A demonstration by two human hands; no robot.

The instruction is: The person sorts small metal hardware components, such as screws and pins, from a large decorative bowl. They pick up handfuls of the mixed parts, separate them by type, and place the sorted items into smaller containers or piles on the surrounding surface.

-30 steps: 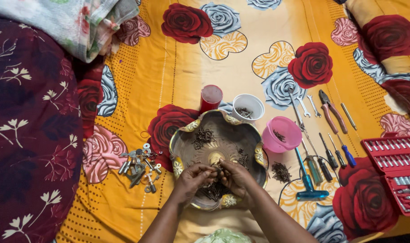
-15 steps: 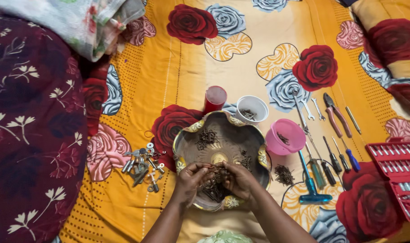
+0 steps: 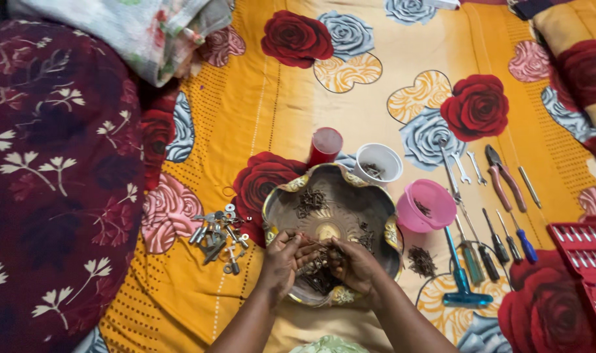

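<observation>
An orange bedsheet printed with roses (image 3: 350, 117) covers the surface. At lower centre, the left hand (image 3: 281, 261) and right hand (image 3: 357, 265) curl half-closed, pinching dark screws (image 3: 317, 271) in the scalloped metal bowl (image 3: 389, 230); what each grips is unclear. Small batches lie sorted in the pink cup (image 3: 427, 204) and white cup (image 3: 376, 162); most remain. Left, loose keys (image 3: 216, 236); right, screwdrivers (image 3: 491, 242).
</observation>
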